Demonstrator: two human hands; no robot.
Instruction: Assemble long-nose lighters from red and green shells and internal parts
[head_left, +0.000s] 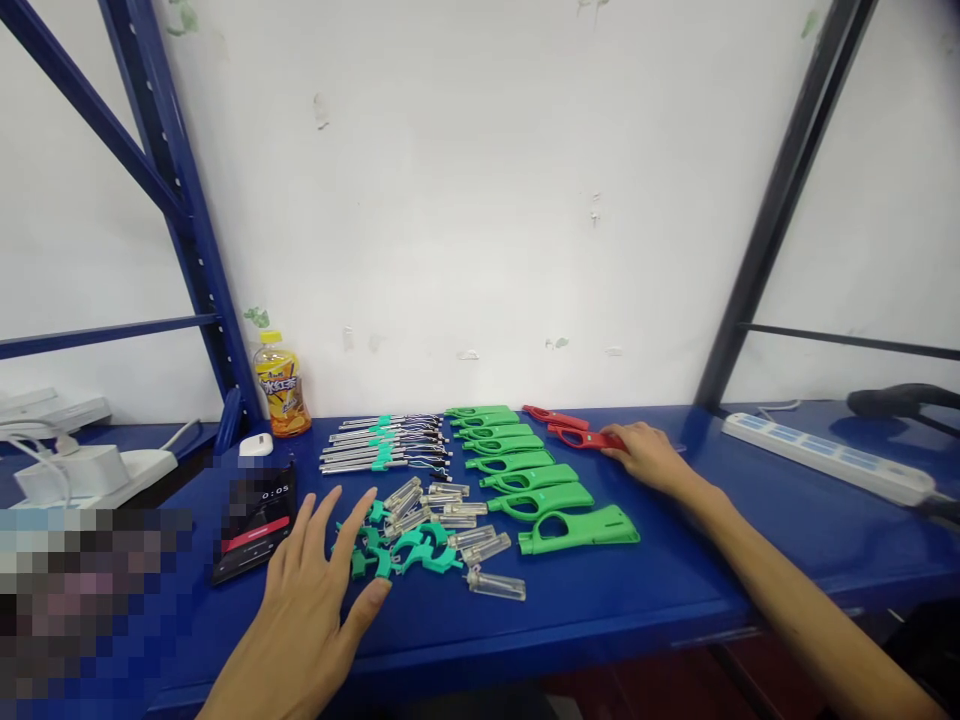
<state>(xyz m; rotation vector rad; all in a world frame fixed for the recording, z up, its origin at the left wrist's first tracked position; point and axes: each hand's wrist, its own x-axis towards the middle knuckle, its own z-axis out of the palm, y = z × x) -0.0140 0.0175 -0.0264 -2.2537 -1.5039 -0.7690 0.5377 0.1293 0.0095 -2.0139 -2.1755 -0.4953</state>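
My left hand [307,590] hovers with fingers spread at the left of a pile of teal plastic triggers [420,548], holding nothing. Beside the pile lie several clear lighter fuel tanks [496,586]. At the right, my right hand [651,457] has its fingers on the end of a red lighter casing [583,438]; the fingertips are partly hidden. Another red casing [556,417] lies just behind it. Several green lighter casings [592,528] form a slanting column in the middle. Left of them, metal lighter tubes [364,464] with teal pieces and thin wires lie in a row.
On the blue table [600,600], a phone [255,530] lies at the left near a white case [256,445]. A drink bottle [282,385] stands against the wall. Power strips [829,458] sit at the right and far left [142,475]. Blue shelf posts [195,230] flank the table.
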